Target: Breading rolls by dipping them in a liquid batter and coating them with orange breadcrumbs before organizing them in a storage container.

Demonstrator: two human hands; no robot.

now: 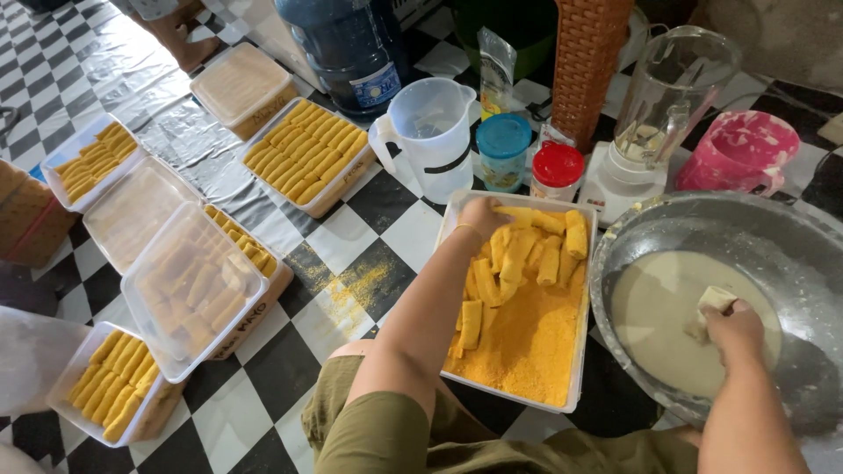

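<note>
Head view, looking down on a checkered floor (351, 237) from a seated position. Left hand (483, 215) reaching into the far end of a white tray (575, 377) of yellow breadcrumbs, fingers curled shut on a crumbed roll (518, 213) at the top of the pile. More crumbed rolls (527, 254) heaped across the tray's far half, loose crumbs filling the near half. Right hand (736, 329) just right of the tray, over a wide metal basin (790, 237) of pale batter, grip closed on a pale uncoated roll (713, 303) held at the batter's surface. Beyond the tray: a clear measuring jug (430, 132), a teal-lidded jar (503, 149), a red-lidded jar (556, 171), a blender (659, 114), a pink pitcher (738, 149) and a blue water bottle (347, 48). Left of the tray, well apart: several shallow boxes (307, 154) packed with neat rows of crumbed rolls, some under clear lids (189, 285). Spilled crumbs scattered on the floor between boxes and tray.
</note>
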